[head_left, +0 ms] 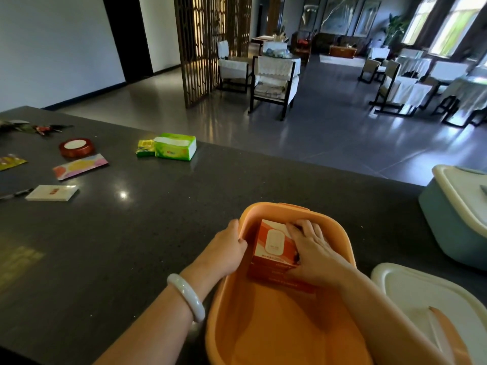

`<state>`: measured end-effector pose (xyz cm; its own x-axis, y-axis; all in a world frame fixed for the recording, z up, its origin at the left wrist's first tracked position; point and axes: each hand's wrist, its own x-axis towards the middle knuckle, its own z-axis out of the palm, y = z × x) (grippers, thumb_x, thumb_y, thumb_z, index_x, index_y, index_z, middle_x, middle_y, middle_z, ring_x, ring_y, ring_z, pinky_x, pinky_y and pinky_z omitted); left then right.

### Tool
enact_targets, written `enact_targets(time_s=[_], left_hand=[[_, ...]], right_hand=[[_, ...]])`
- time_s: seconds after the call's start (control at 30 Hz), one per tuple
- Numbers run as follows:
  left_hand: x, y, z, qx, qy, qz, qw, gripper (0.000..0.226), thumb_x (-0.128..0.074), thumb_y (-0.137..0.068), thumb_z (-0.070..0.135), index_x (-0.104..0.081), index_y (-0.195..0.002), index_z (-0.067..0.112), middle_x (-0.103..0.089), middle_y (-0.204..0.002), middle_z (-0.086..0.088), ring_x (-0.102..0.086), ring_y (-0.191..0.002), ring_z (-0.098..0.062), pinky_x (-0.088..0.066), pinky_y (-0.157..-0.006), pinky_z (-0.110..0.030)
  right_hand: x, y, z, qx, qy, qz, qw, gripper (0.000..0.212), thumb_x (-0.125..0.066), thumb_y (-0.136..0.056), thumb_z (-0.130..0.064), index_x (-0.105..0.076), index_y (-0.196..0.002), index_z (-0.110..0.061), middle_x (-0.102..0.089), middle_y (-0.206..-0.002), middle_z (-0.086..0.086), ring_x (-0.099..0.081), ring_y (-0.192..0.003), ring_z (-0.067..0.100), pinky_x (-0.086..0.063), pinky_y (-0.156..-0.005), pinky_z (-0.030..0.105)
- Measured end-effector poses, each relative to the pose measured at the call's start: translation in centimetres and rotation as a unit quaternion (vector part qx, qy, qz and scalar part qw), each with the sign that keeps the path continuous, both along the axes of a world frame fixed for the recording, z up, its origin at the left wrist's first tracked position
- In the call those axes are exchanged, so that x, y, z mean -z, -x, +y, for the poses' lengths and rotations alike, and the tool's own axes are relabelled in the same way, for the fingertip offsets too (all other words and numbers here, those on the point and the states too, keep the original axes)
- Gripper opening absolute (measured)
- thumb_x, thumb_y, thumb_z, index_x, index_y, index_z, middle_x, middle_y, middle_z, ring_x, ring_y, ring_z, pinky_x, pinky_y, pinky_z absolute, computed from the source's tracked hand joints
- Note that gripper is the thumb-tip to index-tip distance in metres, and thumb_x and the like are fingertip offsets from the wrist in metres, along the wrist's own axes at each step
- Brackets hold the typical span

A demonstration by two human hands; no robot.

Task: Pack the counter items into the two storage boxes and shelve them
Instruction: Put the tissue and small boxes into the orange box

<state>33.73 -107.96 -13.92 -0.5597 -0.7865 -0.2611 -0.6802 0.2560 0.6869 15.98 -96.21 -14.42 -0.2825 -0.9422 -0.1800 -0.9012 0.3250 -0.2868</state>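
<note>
A dark stone counter (184, 206) with a speckled, glossy top runs across the near side, catching a small bright spot of light. Beyond it lies a grey polished floor (303, 133) with faint reflections. A plain white wall (52, 48) stands on the left, broken by a dark doorway (126, 35). A wooden lattice screen (205, 43) rises near the middle (warm light glows through its slats). Behind it are dark-framed chairs (274, 80) with pale cushions and lace covers, and more chairs around white-clothed tables (411, 83) on the right. Large framed pictures (340, 14) hang on the far wall above a dark sofa (340, 42). Daylight enters through windows (448, 25) at upper right, beside a leafy plant (395, 29).
</note>
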Motion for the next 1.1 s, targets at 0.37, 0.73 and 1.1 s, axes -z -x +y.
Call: enact_targets(time_s=[0.37,0.73,1.1], left_hand=[[0.2,0.1,0.0,-0.004,0.003,-0.001,1.0,0.046,-0.043,-0.1,0.028,-0.026,-0.143,0.025,-0.062,-0.081,0.002,-0.054,-0.051,-0.004,-0.038,-0.04,-0.014],[0.5,0.0,-0.2,-0.007,0.013,0.003,1.0,0.048,-0.043,-0.1,0.029,-0.025,-0.144,0.027,-0.061,-0.081,0.004,-0.056,-0.051,-0.003,-0.037,-0.038,-0.013],[1.0,0.1,-0.3,-0.011,0.022,0.006,1.0,0.042,-0.045,-0.099,0.031,-0.031,-0.139,0.028,-0.062,-0.079,0.004,-0.057,-0.047,-0.001,-0.036,-0.038,-0.01]], right_hand=[[0.0,-0.2,0.0,0.001,-0.003,0.005,1.0,0.104,-0.066,-0.079,-0.055,0.007,-0.149,-0.036,0.01,-0.154,-0.011,0.005,-0.146,0.022,-0.014,-0.118,0.049],[-0.4,-0.6,0.2,0.006,-0.015,0.018,1.0,0.103,-0.065,-0.081,-0.053,0.008,-0.15,-0.032,0.011,-0.157,-0.008,0.007,-0.146,0.023,-0.013,-0.118,0.049],[-0.5,-0.5,0.2,0.004,-0.016,0.019,1.0,0.106,-0.067,-0.08,-0.053,0.011,-0.15,-0.033,0.012,-0.157,-0.007,0.008,-0.146,0.023,-0.011,-0.118,0.05]])
